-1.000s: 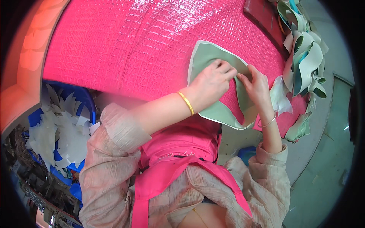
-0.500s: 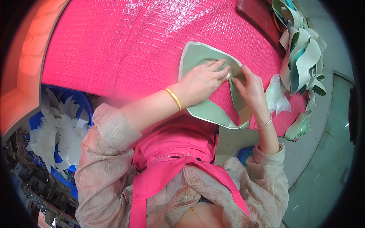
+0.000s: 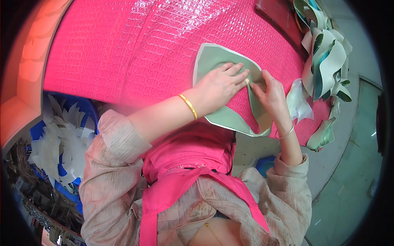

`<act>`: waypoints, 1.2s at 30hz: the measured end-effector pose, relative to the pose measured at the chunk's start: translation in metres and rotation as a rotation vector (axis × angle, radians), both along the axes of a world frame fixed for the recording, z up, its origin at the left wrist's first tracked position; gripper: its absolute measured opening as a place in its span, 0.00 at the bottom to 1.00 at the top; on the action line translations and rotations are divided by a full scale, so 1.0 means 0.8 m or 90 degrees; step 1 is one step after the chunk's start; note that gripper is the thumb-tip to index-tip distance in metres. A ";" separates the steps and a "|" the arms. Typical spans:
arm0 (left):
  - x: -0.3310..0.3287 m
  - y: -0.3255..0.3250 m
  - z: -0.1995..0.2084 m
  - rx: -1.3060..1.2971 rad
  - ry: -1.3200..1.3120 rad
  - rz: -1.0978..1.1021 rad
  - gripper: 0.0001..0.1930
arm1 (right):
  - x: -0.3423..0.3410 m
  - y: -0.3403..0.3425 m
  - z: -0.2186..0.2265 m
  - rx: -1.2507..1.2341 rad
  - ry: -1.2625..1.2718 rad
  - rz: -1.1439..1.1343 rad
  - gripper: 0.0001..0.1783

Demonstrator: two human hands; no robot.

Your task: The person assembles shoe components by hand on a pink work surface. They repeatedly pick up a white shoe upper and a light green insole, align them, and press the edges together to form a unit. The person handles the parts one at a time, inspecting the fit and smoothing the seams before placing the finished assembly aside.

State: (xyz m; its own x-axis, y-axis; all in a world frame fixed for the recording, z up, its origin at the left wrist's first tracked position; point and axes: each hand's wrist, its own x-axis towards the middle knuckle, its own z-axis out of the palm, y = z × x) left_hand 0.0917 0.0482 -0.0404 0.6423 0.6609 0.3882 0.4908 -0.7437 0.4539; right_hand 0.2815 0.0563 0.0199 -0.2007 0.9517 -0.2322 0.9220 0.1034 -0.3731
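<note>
A pale green sheet piece with white edging lies on the pink table cover, curved like an open collar around a gap where the pink shows. My left hand, a gold bangle at its wrist, rests on the piece with the fingers stretched out and a little apart; its thumb is hidden. A small pale band or tip shows at its forefinger. Close beside it, my right hand pinches the raised, folded edge of the same piece between thumb and fingers.
Many curved pale green and white pieces hang in a bundle at the right. A translucent whitish piece lies by the table's right edge. White scraps fill a blue bin at the left. A dark red board stands at the far right.
Both hands stay at the same spot on the green piece. The near edge of the piece has shifted slightly, and my fingers have moved only a little.
</note>
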 end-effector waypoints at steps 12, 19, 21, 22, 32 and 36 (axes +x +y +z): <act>0.001 0.009 0.006 -0.095 0.039 -0.095 0.17 | 0.039 -0.065 0.019 -0.250 0.535 -0.244 0.38; 0.001 0.023 0.007 -0.124 0.077 -0.171 0.18 | 0.029 -0.111 -0.008 -0.151 0.293 -0.086 0.34; -0.002 0.023 0.005 -0.118 0.076 -0.181 0.18 | 0.013 -0.098 0.011 -0.201 0.164 -0.070 0.34; -0.003 0.024 0.006 -0.112 0.075 -0.181 0.19 | 0.011 -0.093 0.011 -0.205 0.114 -0.044 0.33; -0.004 0.025 0.012 -0.101 0.089 -0.187 0.21 | 0.017 -0.108 0.016 -0.211 0.086 0.037 0.32; -0.005 0.025 0.011 -0.089 0.100 -0.189 0.22 | 0.016 -0.106 0.031 -0.210 0.041 0.073 0.29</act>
